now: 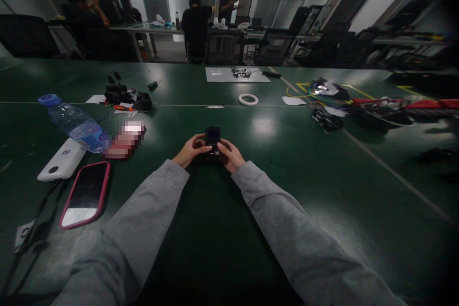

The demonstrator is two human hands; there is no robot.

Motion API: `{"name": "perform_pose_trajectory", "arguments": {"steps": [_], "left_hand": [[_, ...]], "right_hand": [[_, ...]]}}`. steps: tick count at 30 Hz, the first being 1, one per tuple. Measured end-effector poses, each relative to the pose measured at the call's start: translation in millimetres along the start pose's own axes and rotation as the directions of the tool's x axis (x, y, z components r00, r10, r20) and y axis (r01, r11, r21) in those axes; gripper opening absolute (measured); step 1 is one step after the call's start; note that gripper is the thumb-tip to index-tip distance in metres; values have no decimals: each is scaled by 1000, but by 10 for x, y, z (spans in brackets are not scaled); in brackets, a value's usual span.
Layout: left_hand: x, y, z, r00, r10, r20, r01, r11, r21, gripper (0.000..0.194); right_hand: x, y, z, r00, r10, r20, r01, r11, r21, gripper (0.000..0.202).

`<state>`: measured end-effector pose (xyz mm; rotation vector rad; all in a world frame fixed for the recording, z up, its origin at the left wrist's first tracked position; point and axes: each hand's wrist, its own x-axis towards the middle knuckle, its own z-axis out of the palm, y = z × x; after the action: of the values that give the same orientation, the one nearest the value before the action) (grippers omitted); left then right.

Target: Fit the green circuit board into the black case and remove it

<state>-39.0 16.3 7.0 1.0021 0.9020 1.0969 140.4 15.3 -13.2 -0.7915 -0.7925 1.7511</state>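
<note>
Small black device [213, 142] with a dark screen sits upright on the green table [272, 186] straight ahead of the person, its long axis running away from the body, screen end far and button end near. From the head view, the left hand [189, 150] and right hand [231, 154] both curl loosely round its lower half, thumbs resting on the small keys, so it is held from both sides while the screen looks unlit and nothing around it appears altered. Off to the left lie a water bottle [73, 123], a white power bank [61, 159] and a pink-cased phone [86, 194], with a tape ring [248, 99] farther back.
</note>
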Motion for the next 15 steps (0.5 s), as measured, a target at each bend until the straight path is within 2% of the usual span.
{"name": "perform_pose_trajectory", "arguments": {"steps": [10,15], "left_hand": [[8,-11,5,1000,-1,-22,-1,998,-57,66],[28,-41,-23,999,-5,-32,2,995,-95,63]], "right_hand": [[-15,-38,16,998,30,49,-34,997,63,57],[9,-45,-3,996,41,73,-46,997,55,50]]}}
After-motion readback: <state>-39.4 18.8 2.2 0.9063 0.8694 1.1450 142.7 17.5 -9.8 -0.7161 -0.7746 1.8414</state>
